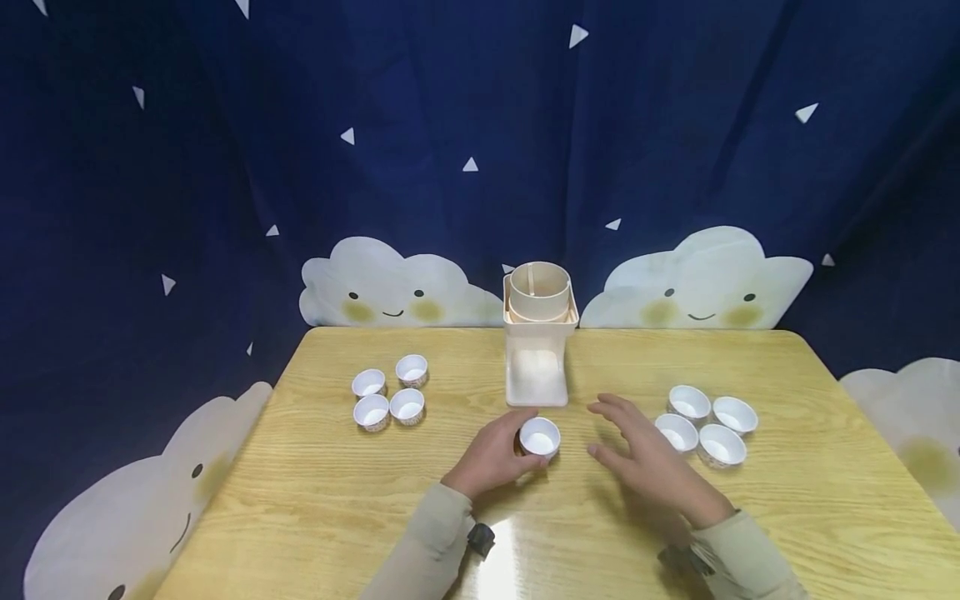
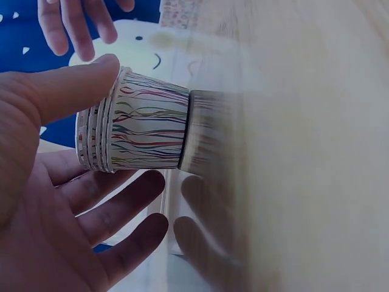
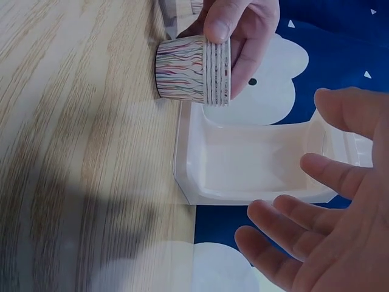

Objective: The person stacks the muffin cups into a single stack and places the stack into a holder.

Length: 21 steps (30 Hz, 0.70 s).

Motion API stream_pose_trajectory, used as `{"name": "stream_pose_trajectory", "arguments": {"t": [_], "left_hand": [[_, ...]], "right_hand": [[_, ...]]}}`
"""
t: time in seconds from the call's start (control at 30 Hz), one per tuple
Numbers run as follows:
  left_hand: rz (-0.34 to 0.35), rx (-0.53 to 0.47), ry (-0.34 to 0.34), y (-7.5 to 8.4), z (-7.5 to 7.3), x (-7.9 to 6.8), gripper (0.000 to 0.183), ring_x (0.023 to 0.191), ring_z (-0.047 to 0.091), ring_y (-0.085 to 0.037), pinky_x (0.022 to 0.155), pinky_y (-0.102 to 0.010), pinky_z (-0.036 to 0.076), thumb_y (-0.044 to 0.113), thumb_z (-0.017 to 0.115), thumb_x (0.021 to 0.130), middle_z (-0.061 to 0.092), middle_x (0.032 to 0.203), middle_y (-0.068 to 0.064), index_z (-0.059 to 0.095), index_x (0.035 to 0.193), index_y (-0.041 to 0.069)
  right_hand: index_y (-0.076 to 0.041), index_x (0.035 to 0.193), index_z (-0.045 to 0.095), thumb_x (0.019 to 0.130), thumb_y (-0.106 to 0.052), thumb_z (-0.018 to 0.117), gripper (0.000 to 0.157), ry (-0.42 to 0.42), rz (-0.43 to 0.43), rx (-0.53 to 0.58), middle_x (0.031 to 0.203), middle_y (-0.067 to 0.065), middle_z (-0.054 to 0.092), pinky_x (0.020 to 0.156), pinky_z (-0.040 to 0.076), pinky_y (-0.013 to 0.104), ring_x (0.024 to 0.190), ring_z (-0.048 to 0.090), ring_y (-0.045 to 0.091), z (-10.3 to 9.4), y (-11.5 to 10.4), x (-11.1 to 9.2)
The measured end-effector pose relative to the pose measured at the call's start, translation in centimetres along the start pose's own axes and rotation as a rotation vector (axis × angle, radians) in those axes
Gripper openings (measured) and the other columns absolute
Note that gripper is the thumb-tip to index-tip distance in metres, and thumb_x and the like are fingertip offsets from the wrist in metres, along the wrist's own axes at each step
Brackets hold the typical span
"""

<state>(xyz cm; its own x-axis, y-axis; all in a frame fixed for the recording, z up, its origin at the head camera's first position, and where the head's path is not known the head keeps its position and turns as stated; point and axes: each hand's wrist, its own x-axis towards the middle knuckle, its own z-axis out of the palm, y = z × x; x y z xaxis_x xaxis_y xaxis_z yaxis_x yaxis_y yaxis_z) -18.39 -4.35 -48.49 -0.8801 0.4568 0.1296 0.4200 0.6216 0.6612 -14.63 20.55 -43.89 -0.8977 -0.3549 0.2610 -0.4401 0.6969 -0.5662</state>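
My left hand (image 1: pixel 491 454) grips a small stack of nested paper cups (image 1: pixel 540 437) in front of the beige stand, thumb on the near side and fingers behind. In the left wrist view the stack (image 2: pixel 149 121) shows wavy coloured lines on its side and several rims, with its base on the tabletop. To the right of it, my right hand (image 1: pixel 648 458) hovers with fingers spread and nothing in them. The right wrist view shows this right hand (image 3: pixel 322 213) facing the beige stand's tray (image 3: pixel 255 161).
A beige stand (image 1: pixel 536 367) with a round cylinder (image 1: pixel 540 292) on top is at the table's back edge. Several white cups (image 1: pixel 407 407) are grouped at the left, and several more (image 1: pixel 722 446) at the right. Behind the wooden table (image 1: pixel 322 500) hangs a dark blue curtain (image 1: pixel 465 100).
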Motion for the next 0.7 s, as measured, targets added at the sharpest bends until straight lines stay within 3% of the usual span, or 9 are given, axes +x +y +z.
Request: {"name": "stream_pose_trajectory", "arguments": {"t": [0.37, 0.7], "left_hand": [[-0.025, -0.031, 0.021, 0.0, 0.1, -0.1, 0.064, 0.113, 0.064, -0.017, 0.095, -0.03, 0.05, 0.031, 0.086, 0.076, 0.067, 0.129, -0.002, 0.06, 0.132, 0.012], [-0.045, -0.067, 0.008, -0.2, -0.1, 0.2, 0.058, 0.099, 0.063, -0.013, 0.086, -0.025, 0.048, 0.031, 0.087, 0.074, 0.07, 0.116, 0.001, 0.063, 0.125, 0.016]], "right_hand": [[-0.004, 0.139, 0.051, 0.092, -0.023, 0.069, 0.054, 0.01, 0.013, -0.028, 0.148, 0.025, 0.045, 0.101, 0.044, 0.064, 0.131, 0.049, 0.047, -0.4, 0.7, -0.5], [-0.005, 0.138, 0.052, 0.091, -0.021, 0.07, 0.052, 0.032, 0.027, -0.05, 0.148, 0.026, 0.044, 0.097, 0.047, 0.063, 0.129, 0.049, 0.048, -1.9, 1.3, -0.8]]}}
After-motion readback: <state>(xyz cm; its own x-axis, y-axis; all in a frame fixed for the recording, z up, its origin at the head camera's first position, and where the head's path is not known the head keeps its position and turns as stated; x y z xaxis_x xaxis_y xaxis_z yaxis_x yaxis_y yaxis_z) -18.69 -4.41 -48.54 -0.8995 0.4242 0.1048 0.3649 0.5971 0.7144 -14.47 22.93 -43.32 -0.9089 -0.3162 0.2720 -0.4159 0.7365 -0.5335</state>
